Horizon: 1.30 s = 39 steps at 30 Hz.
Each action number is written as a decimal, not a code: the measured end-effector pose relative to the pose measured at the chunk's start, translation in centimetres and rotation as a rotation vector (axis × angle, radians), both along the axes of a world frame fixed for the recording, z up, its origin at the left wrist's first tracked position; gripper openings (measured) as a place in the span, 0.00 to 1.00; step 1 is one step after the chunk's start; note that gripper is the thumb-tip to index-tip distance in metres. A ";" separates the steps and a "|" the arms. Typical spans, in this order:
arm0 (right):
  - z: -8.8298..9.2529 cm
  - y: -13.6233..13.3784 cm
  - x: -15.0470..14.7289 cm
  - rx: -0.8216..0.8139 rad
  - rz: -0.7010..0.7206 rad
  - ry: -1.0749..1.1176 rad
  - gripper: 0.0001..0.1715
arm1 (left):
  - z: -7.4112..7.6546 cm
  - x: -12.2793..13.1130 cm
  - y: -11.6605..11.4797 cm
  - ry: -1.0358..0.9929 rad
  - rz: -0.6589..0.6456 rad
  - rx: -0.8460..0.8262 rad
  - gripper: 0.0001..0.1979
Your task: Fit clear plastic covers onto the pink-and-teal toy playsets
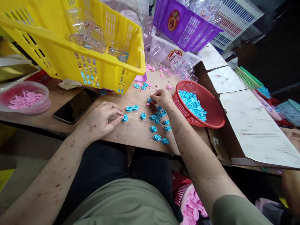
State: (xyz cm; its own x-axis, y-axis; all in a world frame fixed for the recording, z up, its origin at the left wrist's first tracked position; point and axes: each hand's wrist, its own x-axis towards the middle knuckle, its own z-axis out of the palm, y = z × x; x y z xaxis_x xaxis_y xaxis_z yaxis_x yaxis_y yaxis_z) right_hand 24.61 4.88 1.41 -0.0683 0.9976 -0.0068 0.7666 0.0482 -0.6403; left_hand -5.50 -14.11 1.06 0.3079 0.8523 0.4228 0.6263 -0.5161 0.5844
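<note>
My left hand (103, 120) rests at the table's front, with thumb and forefinger closed at the edge of a small round blue plastic piece (125, 117). Farther right, my right hand (164, 97) reaches forward, its fingers pinched on another blue plastic piece (149, 100) that they partly cover. A tiny pink part (147, 104) lies just below those fingertips. Between the hands sits a single blue piece (142, 116), and a touching pair of blue pieces (132, 108) lies near my left fingers. Several more blue pieces (157, 137) are scattered beside my right forearm.
A red basket (215, 114) of blue parts stands right of my right arm. At the back left is a yellow crate (93, 67) with clear containers. A phone (76, 106) and a tub of pink parts (27, 100) lie left. Cardboard (257, 125) borders the right.
</note>
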 end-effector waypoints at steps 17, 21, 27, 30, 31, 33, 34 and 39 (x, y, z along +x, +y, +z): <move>-2.0 -3.5 -2.4 0.263 -0.054 -0.363 0.06 | -0.3 0.4 1.0 0.002 0.013 -0.056 0.18; -1.0 -4.4 -2.7 0.207 -0.051 -0.466 0.05 | -0.6 1.0 1.7 -0.024 0.033 -0.007 0.18; 1.0 -3.6 -2.0 0.198 -0.004 -0.431 0.07 | -2.4 3.4 4.6 -0.019 0.082 0.014 0.24; 1.8 -3.8 0.7 0.258 0.063 -0.302 0.13 | -3.5 4.2 5.6 0.003 0.020 -0.062 0.25; 1.9 -4.2 1.9 0.284 0.070 -0.235 0.16 | -3.8 4.4 5.7 0.000 -0.004 -0.085 0.24; 1.7 -5.7 4.4 0.347 0.086 -0.094 0.24 | -4.1 4.9 5.5 -0.020 -0.060 -0.109 0.21; 1.5 -6.6 5.5 0.382 0.098 -0.041 0.29 | -4.2 5.2 5.3 -0.035 -0.091 -0.112 0.20; -0.9 -10.7 7.9 0.404 0.204 0.056 0.46 | -4.5 8.5 4.9 -0.080 -0.160 -0.118 0.23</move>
State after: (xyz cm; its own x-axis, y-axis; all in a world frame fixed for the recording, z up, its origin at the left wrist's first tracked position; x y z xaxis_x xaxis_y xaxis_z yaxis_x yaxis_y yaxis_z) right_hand 32.49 -5.83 0.53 -0.2531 0.8857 0.3891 0.6806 0.4489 -0.5791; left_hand 3.02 -9.21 -3.41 0.4128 0.8402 0.3516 0.4912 -0.5305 0.6909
